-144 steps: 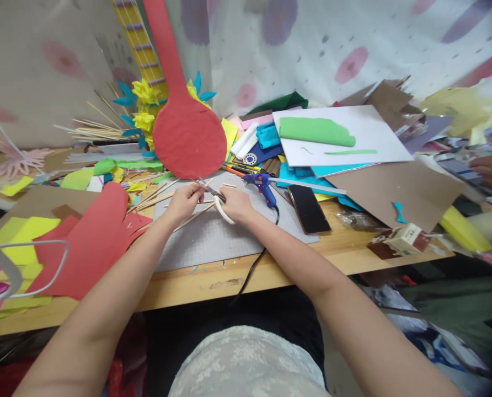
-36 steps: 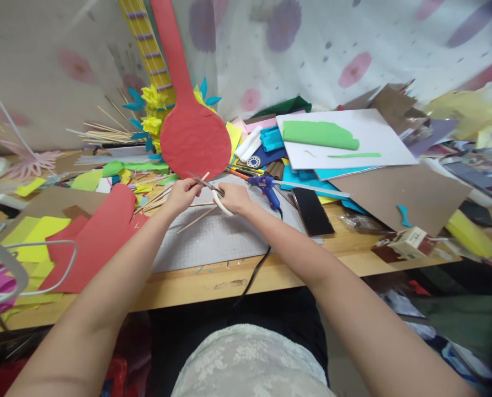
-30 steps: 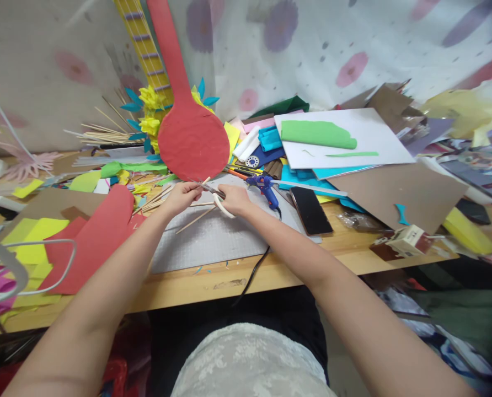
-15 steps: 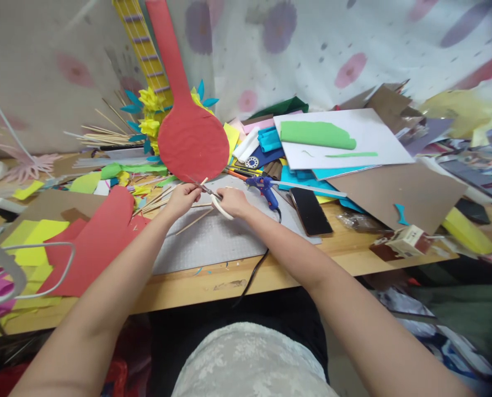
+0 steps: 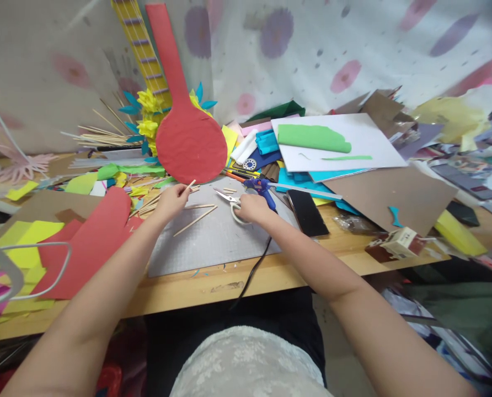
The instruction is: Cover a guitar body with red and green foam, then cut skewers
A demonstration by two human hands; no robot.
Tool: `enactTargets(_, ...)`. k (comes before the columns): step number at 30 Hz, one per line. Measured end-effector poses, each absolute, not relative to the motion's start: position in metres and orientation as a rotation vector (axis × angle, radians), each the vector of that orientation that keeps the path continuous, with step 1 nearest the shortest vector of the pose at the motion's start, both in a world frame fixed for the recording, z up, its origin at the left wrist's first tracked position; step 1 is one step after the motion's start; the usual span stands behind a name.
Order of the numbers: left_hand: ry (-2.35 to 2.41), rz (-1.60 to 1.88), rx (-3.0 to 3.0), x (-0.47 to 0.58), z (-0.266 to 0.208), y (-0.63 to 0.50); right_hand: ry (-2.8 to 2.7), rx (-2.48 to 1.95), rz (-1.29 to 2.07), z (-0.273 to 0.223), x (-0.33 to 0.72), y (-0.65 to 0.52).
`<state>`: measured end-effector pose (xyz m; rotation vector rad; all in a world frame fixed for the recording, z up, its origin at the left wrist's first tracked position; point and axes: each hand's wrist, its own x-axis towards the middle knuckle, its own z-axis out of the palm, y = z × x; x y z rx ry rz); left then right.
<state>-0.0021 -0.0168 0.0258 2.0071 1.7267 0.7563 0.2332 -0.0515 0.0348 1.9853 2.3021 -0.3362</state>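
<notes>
My left hand (image 5: 172,199) pinches a thin wooden stick (image 5: 192,184), whose short end pokes up past the fingertips. In my right hand (image 5: 252,208) are white-handled scissors (image 5: 231,202), their blades pointing left over the grey cutting mat (image 5: 213,242). Short cut stick pieces (image 5: 230,191) lie on the mat by the blades. Two longer sticks, one of them slanted (image 5: 195,220), rest between my hands. Just behind my right hand sits a blue hot glue gun (image 5: 264,190). A round red guitar-like shape (image 5: 191,144) stands upright behind my hands.
A black phone (image 5: 308,213) lies right of the glue gun. Red paper (image 5: 89,248) and yellow sheets cover the left side. A white board (image 5: 378,143) with green paper leans back right. The glue gun's black cord (image 5: 252,271) runs over the table's front edge.
My right hand has drawn the scissors right, away from my left hand and the stick. Short stick pieces now show on the mat beside the blades. My left hand has shifted slightly left.
</notes>
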Motion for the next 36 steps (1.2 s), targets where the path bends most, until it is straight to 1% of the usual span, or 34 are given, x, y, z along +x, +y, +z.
enactTargets(4, 1.75, 0.56, 2.18, 0.009, 0.03, -0.026, 2.302, 1.838, -0.285, 0.054, 0.231, -0.057)
enactTargets(6, 1.776, 0.472, 2.23, 0.015, 0.033, -0.03, 2.392, 1.908, -0.226, 0.061, 0.226, -0.056)
enactTargets(8, 1.769, 0.411, 2.283, 0.02, 0.036, -0.033, 2.559, 2.063, -0.248, 0.061, 0.219, -0.048)
enactTargets(9, 1.75, 0.389, 2.308, 0.023, 0.037, -0.034, 2.664, 2.116, -0.35, 0.057, 0.215, -0.042)
enactTargets(11, 1.711, 0.357, 2.337, 0.028, 0.04, -0.037, 2.784, 2.092, -0.738, 0.044, 0.203, -0.029)
enactTargets(13, 1.677, 0.34, 2.351, 0.031, 0.042, -0.04, 2.901, 1.882, -1.198, 0.03, 0.191, -0.019)
enactTargets(16, 1.649, 0.351, 2.372, 0.033, 0.044, -0.045, 2.867, 1.854, -1.799, 0.016, 0.177, -0.013)
enactTargets(18, 1.623, 0.393, 2.389, 0.032, 0.043, -0.047, 2.779, 1.776, -2.116, 0.013, 0.172, -0.015)
enactTargets(22, 1.579, 0.462, 2.377, 0.028, 0.041, -0.046, 2.603, 1.592, -2.483, 0.009, 0.17, -0.017)
enactTargets(26, 1.617, 0.465, 2.284, 0.027, 0.036, -0.039, 2.306, 1.445, -2.848, 0.001, 0.166, -0.016)
enactTargets(30, 1.557, 0.555, 2.158, 0.032, 0.033, -0.034, 2.046, 1.335, -3.111, -0.001, 0.163, -0.014)
enactTargets(34, 1.461, 0.734, 2.017, 0.038, 0.038, -0.033, 1.655, 1.12, -3.479, 0.006, 0.163, -0.011)
enactTargets(36, 1.522, 0.744, 2.021, 0.038, 0.043, -0.032, 1.567, 1.046, -3.56, 0.008, 0.164, -0.01)
